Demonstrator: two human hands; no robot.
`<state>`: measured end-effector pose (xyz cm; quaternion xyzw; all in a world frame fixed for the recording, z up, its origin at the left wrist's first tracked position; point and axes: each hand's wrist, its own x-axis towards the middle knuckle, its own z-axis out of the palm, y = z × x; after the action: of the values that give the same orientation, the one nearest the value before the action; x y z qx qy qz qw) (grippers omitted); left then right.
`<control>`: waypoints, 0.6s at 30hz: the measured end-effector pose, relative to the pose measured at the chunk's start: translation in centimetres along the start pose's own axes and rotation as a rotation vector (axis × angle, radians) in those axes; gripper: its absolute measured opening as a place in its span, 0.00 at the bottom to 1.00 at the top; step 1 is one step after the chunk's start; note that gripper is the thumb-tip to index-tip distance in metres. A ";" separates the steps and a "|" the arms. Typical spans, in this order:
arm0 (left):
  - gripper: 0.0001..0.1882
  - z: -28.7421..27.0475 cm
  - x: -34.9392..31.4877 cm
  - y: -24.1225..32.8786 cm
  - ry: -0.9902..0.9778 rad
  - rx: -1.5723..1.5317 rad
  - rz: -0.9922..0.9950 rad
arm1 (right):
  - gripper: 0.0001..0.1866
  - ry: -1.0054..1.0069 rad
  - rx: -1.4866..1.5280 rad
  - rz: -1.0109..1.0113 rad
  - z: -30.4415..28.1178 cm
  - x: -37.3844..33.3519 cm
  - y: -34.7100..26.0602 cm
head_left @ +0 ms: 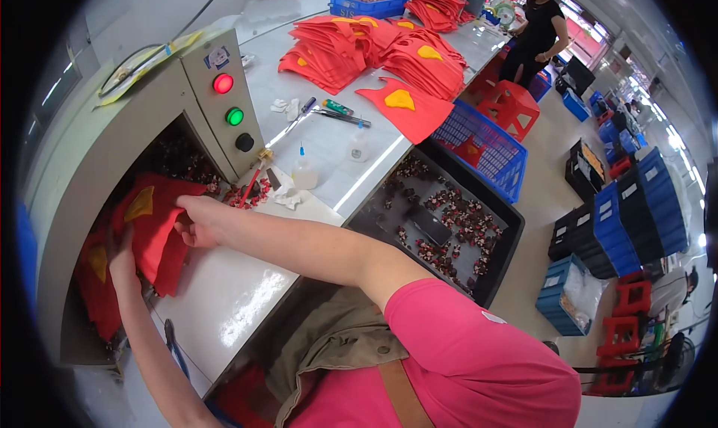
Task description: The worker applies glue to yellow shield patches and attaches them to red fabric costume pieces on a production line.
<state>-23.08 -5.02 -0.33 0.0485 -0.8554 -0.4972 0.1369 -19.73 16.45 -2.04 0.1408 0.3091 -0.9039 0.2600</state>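
Observation:
A red fabric piece with a yellow patch [140, 203] hangs partly inside the dark opening of a beige machine [97, 159]. My right hand [198, 222] pinches its right edge, the lower fingers curled. At its left edge is my left hand [121, 257], closed on the fabric, with the fingertips partly hidden. Another red piece with a yellow patch [97, 262] lies deeper in the opening, left of my left hand. Small dark, red and white bits [179, 162] are heaped behind the fabric.
On the white table, a small bottle [304, 172], pens [342, 117] and crumpled tissue [286, 195] lie beyond my right arm. Stacks of red fabric [336, 50] stand farther back. A black tray [363, 220] of small parts and a blue basket [490, 159] are at right. A person [540, 28] stands far off.

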 end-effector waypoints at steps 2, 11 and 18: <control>0.34 0.3 -0.2 1.6 -0.067 -0.250 -0.060 | 0.09 -0.081 0.008 -0.032 0.3 -0.2 -1.3; 0.21 -3.6 -4.1 1.8 -0.404 -1.199 -0.500 | 0.10 -0.441 -0.183 -0.138 0.0 -4.1 1.7; 0.25 -2.5 -17.3 2.2 -0.372 -1.091 -0.426 | 0.28 -0.296 -0.664 0.107 -8.0 -16.0 3.8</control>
<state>-5.69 -2.24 -0.47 0.0537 -0.4587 -0.8798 -0.1121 -3.68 25.07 -3.41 -0.0677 0.5367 -0.7500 0.3806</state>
